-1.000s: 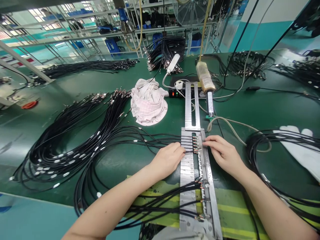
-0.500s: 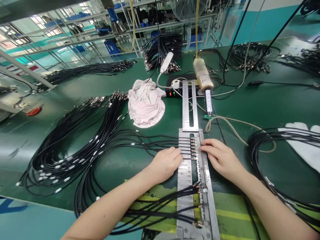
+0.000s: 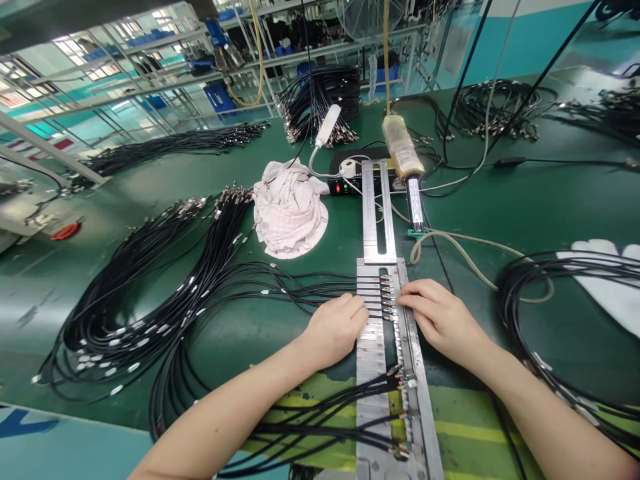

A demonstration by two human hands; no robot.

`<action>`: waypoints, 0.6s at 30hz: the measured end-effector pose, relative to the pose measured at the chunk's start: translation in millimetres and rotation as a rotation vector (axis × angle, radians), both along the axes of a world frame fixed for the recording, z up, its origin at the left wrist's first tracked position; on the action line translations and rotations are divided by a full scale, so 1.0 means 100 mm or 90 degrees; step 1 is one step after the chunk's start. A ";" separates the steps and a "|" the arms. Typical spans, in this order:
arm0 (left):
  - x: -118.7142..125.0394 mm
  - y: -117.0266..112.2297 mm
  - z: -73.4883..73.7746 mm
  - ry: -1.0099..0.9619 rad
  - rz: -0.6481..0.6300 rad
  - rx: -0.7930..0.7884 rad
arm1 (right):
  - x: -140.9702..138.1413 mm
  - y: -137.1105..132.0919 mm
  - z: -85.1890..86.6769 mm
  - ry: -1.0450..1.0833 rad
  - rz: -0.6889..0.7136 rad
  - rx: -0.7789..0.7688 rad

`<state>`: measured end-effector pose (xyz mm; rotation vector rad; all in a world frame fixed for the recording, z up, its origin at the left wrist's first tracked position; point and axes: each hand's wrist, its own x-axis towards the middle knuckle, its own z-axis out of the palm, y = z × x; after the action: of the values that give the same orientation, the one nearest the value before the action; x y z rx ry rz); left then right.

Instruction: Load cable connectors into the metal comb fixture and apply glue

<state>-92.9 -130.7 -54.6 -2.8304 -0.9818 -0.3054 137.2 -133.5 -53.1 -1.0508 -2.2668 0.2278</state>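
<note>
A long metal fixture (image 3: 371, 360) with slots across it lies lengthwise before me. Several black cables (image 3: 320, 277) run into its upper slots from the left, their small metal connectors (image 3: 386, 297) lined up along the middle gap. My left hand (image 3: 337, 330) is closed at the fixture's left edge, its fingertips on the lowest cable of this row. From the other side, my right hand (image 3: 440, 313) reaches its outstretched fingers to the fixture's right rail (image 3: 406, 320), touching it beside the connectors; its thumb is hidden. More black cables (image 3: 320, 433) cross the fixture's lower part.
Left lies a large black cable bundle (image 3: 150, 313); a crumpled pale cloth (image 3: 290, 210) sits behind. Beyond the fixture are a black box (image 3: 340, 185) with lit switches and a hanging wrapped tool (image 3: 403, 147). Coiled cable (image 3: 510, 300) and a white glove (image 3: 600, 280) lie right.
The view has shifted slightly. Both hands stay at nearly the same place on the fixture, with the left fingers a little further onto it. The cables keep their layout.
</note>
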 end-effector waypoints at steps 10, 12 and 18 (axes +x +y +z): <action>-0.21 -0.03 -0.05 -0.002 -0.041 0.026 | -0.26 -0.17 -0.01 -0.165 0.028 0.011; -0.30 -0.04 -0.05 0.002 -0.039 0.025 | -0.27 -0.17 -0.02 -0.178 0.022 0.018; -0.34 -0.06 -0.14 -0.035 -0.013 -0.030 | -0.35 -0.20 0.01 -0.237 0.000 0.054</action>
<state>-127.1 -136.3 -68.4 -2.8902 -0.9835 -0.3701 102.2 -153.4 -52.5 -1.1229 -2.5784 -0.0727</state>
